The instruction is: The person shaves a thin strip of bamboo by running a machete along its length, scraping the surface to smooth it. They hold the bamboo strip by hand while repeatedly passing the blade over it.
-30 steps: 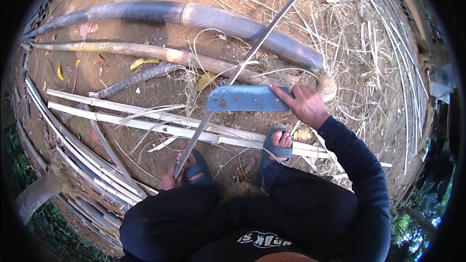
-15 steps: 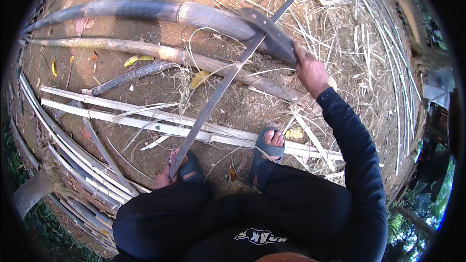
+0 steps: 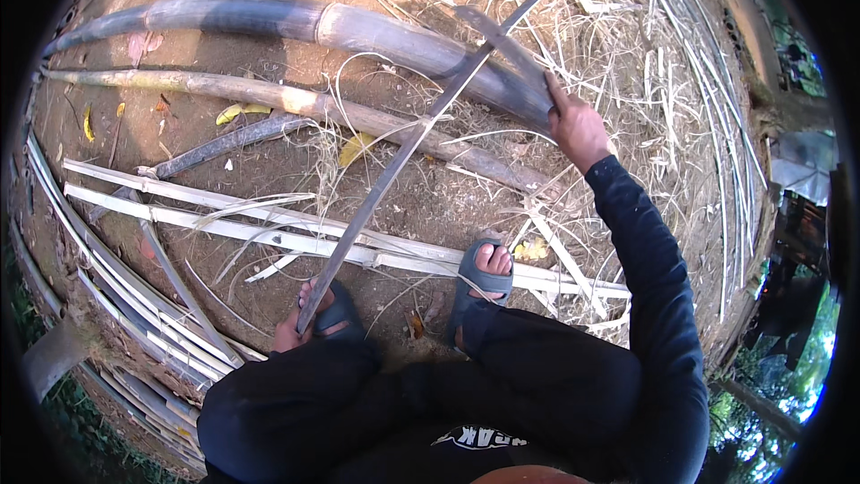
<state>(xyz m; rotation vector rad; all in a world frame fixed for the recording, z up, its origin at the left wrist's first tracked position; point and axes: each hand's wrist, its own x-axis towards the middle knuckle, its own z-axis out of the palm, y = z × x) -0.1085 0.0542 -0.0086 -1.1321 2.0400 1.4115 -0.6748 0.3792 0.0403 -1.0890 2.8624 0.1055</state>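
A long split bamboo strip point(image 3: 365, 204) slants from my left foot up across two bamboo poles. Its near end is in my left hand point(image 3: 287, 333), closed low beside the left sandal. My right hand point(image 3: 580, 130) is closed round the near end of a dark machete point(image 3: 518, 56), its forefinger stretched along it; the handle is mostly hidden in the fist. The blade crosses the strip near its far end, over the thick dark bamboo pole point(image 3: 385, 36). Whether the edge is in the strip I cannot tell.
A thinner bamboo pole point(image 3: 260, 96) lies nearer me. Pale split strips point(image 3: 224, 226) run in front of my sandalled feet point(image 3: 484, 282). Bundled strips point(image 3: 134, 300) lie to the left, and shavings point(image 3: 618, 81) cover the ground at right.
The machete blade has turned from broadside to nearly edge-on, still across the strip. The whole view has shifted slightly, while both hands keep their holds.
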